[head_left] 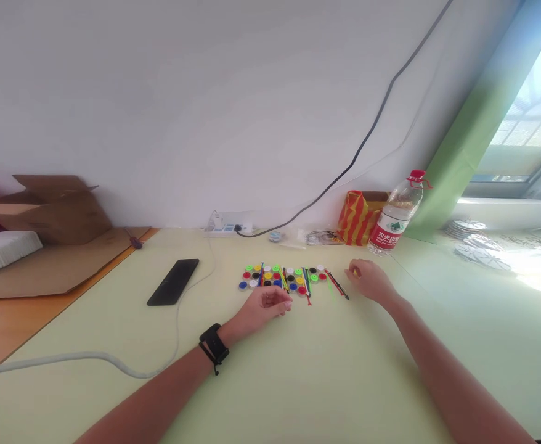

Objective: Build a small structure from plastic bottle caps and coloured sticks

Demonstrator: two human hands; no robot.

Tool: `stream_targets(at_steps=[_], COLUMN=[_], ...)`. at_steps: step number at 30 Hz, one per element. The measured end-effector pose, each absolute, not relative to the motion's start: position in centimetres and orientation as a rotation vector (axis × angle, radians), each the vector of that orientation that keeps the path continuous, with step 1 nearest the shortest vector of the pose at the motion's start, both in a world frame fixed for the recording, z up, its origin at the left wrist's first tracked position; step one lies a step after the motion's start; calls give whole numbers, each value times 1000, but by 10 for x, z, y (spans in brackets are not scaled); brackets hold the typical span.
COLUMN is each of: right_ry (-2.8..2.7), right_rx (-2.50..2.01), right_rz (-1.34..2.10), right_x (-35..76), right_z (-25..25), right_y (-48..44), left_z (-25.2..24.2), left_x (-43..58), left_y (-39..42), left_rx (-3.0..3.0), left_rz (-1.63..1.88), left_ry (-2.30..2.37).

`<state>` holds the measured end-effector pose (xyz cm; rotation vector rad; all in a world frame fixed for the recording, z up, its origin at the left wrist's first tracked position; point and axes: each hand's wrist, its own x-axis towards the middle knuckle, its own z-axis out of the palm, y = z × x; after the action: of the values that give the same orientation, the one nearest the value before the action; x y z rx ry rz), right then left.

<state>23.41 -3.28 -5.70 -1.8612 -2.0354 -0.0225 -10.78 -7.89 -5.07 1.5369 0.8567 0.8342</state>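
Several small coloured caps [280, 277] lie in rows on the pale green table [298, 382], with thin coloured sticks [337, 285] lying across and beside them. My left hand [264, 307], a black watch on its wrist, rests on the table just in front of the caps with its fingers curled loosely. My right hand [367, 280] lies to the right of the sticks, fingers curled, with something small and yellow at its fingertips that I cannot make out.
A black phone [173, 282] lies left of the caps, with a grey cable [90, 357] curving past it. At the back wall stand a power strip [227, 228], a red-and-yellow bag [356, 219] and a water bottle [395, 216]. Cardboard boxes [58, 206] sit far left.
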Motion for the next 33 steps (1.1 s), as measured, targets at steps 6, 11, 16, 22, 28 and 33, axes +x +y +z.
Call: stream_targets(at_steps=[6,11,16,22,28,33], right_ry=[-2252,-2253,-2216,-2051,-2014,-1999], right_rx=[-1622,-1642,-1619,-1576,-1486,-1415], right_rz=[42,-4,20,113,168,210], right_x=[204,198,199,199,197,192], right_z=[-60,-68,-65,-56,-62,-66], right_y=[-41,-41,-42,-46,-43,-43], left_z=[-52,-53,-54,-55,-53,-53], left_x=[-108,-108,-109,-109,-109,-109], left_y=[-78,-78,-78,-77,-78,-78], left_rx=[1527,1532,1534,1536,1528,1553], left_rz=[822,818,816,813,790,796], left_ry=[865,853,859,839,857,848])
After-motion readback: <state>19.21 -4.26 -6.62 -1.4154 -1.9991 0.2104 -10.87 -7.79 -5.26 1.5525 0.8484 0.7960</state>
